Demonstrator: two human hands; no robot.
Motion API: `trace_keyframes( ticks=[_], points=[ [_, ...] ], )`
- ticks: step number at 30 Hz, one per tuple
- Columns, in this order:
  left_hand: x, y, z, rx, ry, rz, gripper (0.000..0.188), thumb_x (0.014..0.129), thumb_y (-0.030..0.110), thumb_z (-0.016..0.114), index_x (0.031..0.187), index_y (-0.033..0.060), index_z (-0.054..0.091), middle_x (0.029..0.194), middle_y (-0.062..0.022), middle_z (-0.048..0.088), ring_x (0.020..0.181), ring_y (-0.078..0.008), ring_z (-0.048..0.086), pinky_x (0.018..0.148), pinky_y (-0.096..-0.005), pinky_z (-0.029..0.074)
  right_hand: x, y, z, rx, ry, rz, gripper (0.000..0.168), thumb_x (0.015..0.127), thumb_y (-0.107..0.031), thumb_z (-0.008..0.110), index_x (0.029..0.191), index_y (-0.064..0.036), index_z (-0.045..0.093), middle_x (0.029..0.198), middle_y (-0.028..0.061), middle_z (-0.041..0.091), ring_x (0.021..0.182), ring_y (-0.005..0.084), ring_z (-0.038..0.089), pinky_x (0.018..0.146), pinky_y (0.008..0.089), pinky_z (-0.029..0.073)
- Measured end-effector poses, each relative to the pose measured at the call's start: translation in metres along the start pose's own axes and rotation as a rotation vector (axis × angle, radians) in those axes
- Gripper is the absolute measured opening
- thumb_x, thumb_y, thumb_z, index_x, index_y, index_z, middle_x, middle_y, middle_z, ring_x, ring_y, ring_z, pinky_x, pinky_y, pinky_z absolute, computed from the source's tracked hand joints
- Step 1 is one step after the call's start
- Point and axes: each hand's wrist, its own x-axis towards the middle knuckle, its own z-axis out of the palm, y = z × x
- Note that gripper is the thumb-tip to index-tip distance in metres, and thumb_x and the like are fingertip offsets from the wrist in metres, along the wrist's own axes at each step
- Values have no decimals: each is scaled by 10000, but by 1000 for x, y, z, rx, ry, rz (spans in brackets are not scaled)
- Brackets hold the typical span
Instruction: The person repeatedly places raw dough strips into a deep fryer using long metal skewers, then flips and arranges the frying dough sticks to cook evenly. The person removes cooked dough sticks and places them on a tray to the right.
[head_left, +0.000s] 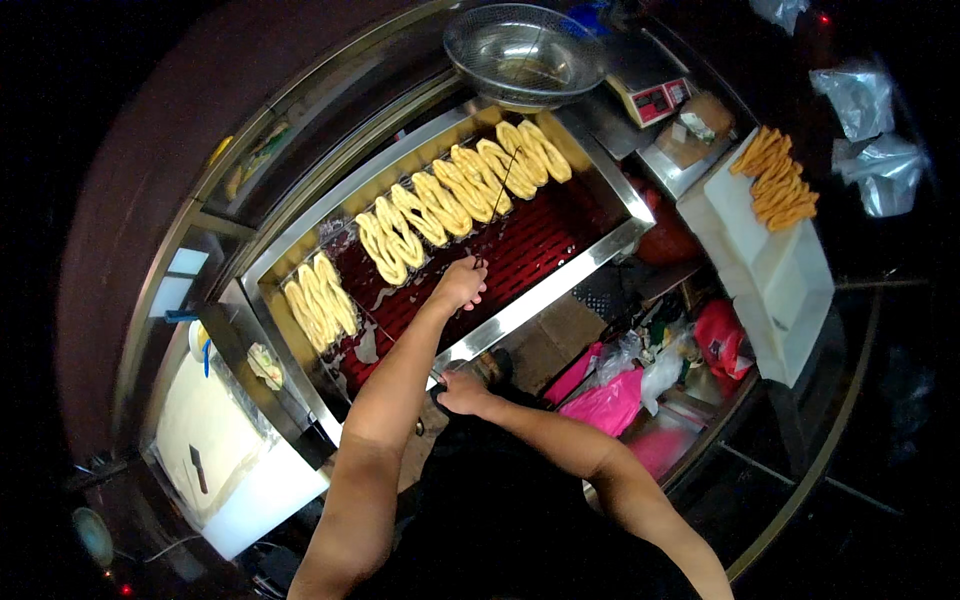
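My left hand (461, 285) is over the oil of a rectangular metal fryer (536, 291), its fingers closed around a thin dark rod (504, 187). The rod slants away to the upper right, its far part across the pale dough twists (442, 204) floating in a long row. Left of a gap floats a smaller group of dough twists (321, 304). At the fryer's near rim my right hand (463, 393) is closed on another thin rod (381, 328). Part of that rod is hidden beneath my left forearm. Dark reddish oil shows a slotted surface below.
A wire-mesh basket (525, 86) stands at the fryer's far edge, near a scale (652, 101). Golden-brown dough twists (776, 180) lie on a white tray (780, 300) at right. Pink bags (604, 401) are below. A scraper (198, 469) rests on the pale work surface (217, 427) at left.
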Motion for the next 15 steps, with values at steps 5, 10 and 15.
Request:
trace_keyframes(
  ticks=[5, 10, 15],
  points=[
    [10, -6, -4, 4, 19, -37, 310, 932, 243, 471, 1206, 103, 513, 803, -35, 567, 546, -126, 502, 442, -284, 425, 3, 8, -11, 10, 11, -10, 477, 751, -260, 558, 1137, 19, 546, 1131, 238, 593, 1058, 375, 567, 908, 437, 446],
    [-9, 10, 8, -5, 41, -54, 332, 925, 230, 471, 1225, 93, 511, 798, -24, 562, 531, -113, 478, 419, -274, 402, 5, 17, -18, 44, 12, -44, 533, 767, -252, 528, 1225, 18, 495, 1176, 254, 570, 1088, 386, 552, 922, 445, 439],
    [-1, 33, 25, -73, 0, 6, 338, 932, 231, 462, 1239, 91, 494, 831, -29, 563, 558, -108, 485, 436, -267, 406, 9, 18, -17, 55, -33, -26, 535, 805, -294, 513, 1251, 1, 482, 1203, 270, 549, 1111, 394, 534, 932, 451, 428]
  ],
)
